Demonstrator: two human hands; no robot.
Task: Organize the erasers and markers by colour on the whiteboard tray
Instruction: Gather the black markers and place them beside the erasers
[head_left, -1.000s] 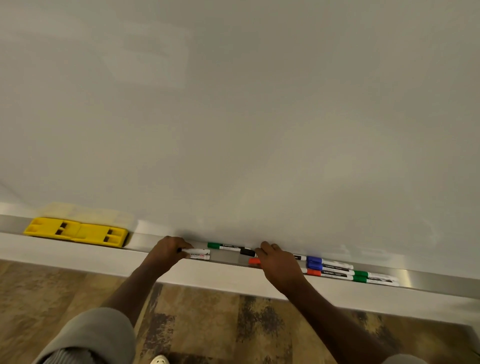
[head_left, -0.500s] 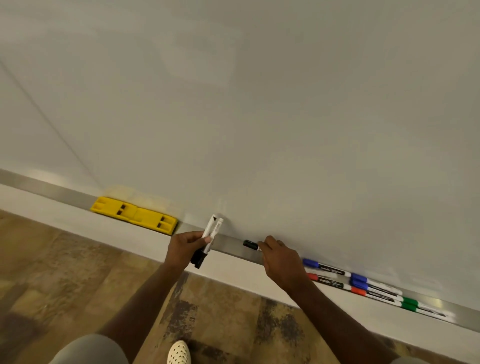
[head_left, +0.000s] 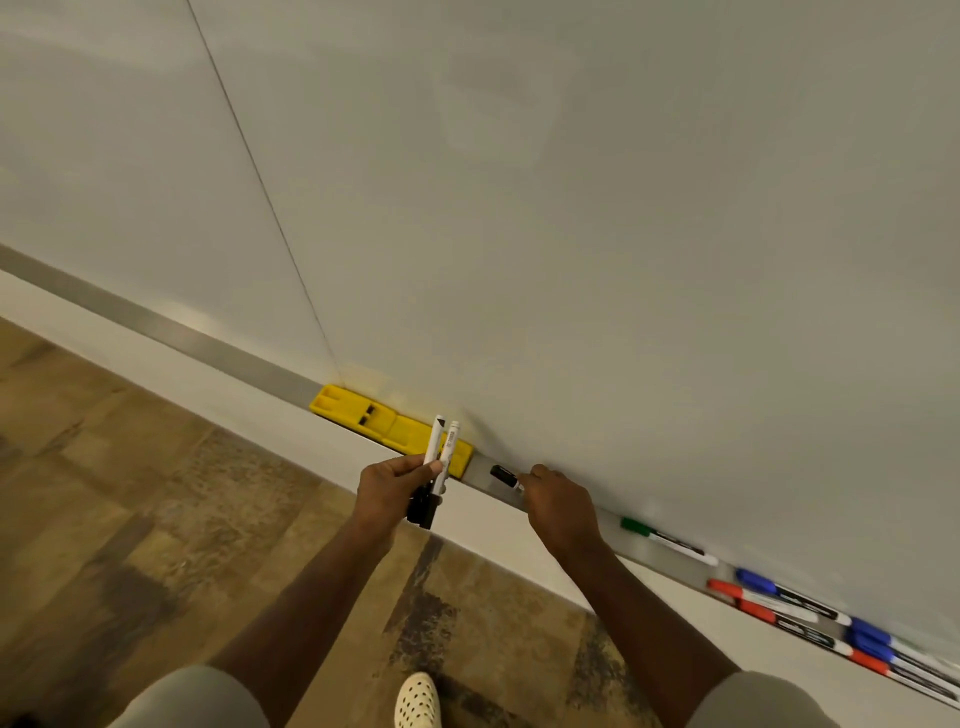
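- The left hand (head_left: 397, 486) is closed around 2 black-capped markers (head_left: 439, 457), held upright in front of the tray (head_left: 208, 335) with their caps down below the fist. The grip sits near the middle of the barrels; a loose finger could let 1 slide out and drop to the floor (head_left: 130, 493).
- The right hand (head_left: 558, 501) rests on the tray with its fingertips (head_left: 532, 475) pinched on a third black-capped marker (head_left: 506, 477), which lies on the ledge just right of the yellow eraser (head_left: 384, 426). Only the cap end shows, so how firm that hold is cannot be told.
- The ledge looks narrow. A push along it, rather than a lift, could roll this marker off the front lip.
- The left-hand markers stand right in front of the eraser's near end. Setting them down carelessly could knock the eraser or wedge a marker on top of it.
- Further right lie 1 green marker (head_left: 667, 540), then blue markers (head_left: 789, 595) and red markers (head_left: 763, 605) side by side, touching. The right forearm passes close to the green one, so a sweep back could scatter colours already grouped.
- The far right of the tray is blurred, so a stray colour there could be missed.
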